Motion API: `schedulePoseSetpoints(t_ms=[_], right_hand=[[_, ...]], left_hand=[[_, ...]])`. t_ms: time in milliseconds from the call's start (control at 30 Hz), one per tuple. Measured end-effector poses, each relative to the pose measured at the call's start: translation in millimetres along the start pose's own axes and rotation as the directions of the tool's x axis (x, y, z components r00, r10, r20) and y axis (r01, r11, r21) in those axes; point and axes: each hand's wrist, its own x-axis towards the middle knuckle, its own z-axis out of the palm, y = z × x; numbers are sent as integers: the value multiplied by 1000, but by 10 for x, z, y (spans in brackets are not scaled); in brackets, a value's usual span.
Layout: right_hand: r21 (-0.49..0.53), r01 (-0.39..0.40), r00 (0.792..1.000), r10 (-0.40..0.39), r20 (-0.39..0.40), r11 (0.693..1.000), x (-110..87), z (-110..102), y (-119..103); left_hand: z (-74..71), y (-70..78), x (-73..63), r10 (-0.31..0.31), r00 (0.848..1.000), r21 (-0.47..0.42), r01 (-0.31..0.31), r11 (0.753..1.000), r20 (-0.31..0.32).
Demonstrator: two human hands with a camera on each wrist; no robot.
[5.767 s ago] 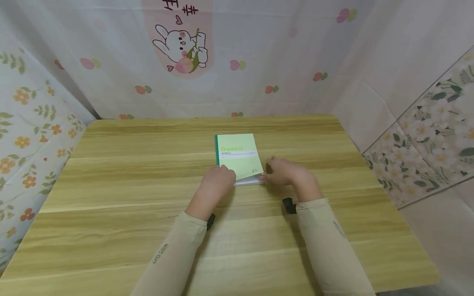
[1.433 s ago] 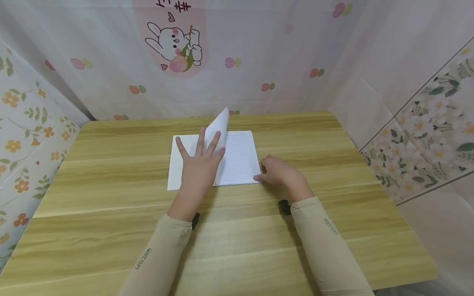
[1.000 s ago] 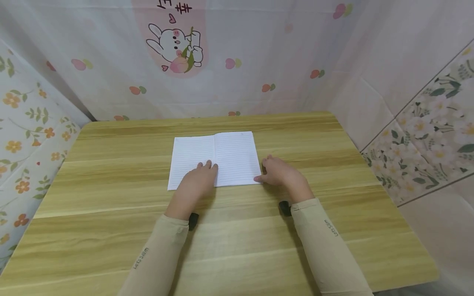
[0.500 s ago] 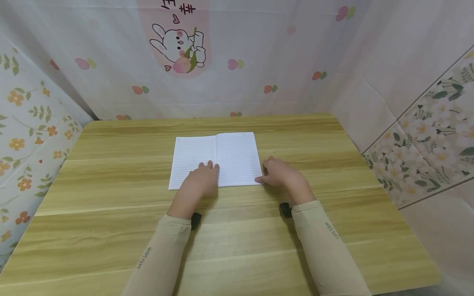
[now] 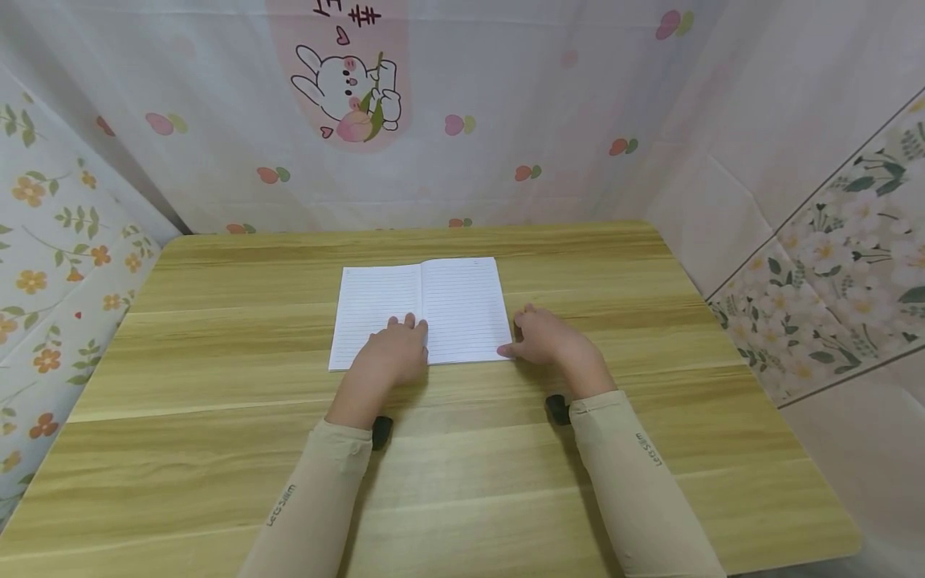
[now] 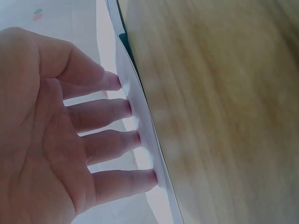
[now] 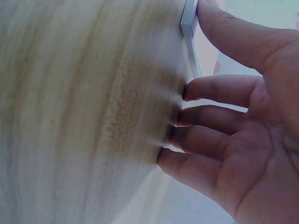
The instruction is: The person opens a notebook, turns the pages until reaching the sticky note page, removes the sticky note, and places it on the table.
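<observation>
A notebook with ruled white pages lies spread flat near the middle of the table. My left hand rests on the lower part of its left page beside the fold, and the left wrist view shows the fingertips pressing the paper, the fingers fairly straight. At the notebook's lower right corner is my right hand. Its thumb touches the corner of the right page, while in the right wrist view the other fingertips touch the wood just beside it. The cover is underneath; only a thin green strip of its spine shows in the left wrist view.
The wooden table reaches to a printed curtain at the back. Floral hangings stand along the left and right sides. A small black wrist mount sits under the left wrist, another under the right.
The notebook was closed, green cover up; it has since been opened. A raised leaf was turned to the left and flattened by my left hand. Both hands have stayed almost still since.
</observation>
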Motion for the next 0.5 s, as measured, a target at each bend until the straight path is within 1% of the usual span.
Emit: schedulePoseSetpoints(t_ms=[133,300,400,500], right_hand=[[-3,5,1000,-5,-3,1000,-7,2,-2],[-5,8,1000,-8,-5,1000,-13,-2,7],[-8,14,1000,-14,-7,1000,-15,-12,5],[-7,20,1000,-20,-7,1000,-14,-18,5]], left_hand=[[5,8,4,2,1000,13,-2,1000,-5],[7,16,13,20,1000,35,-19,999,-21],[5,16,17,27,999,48,-26,999,-22],[0,14,18,22,1000,42,-21,999,-12]])
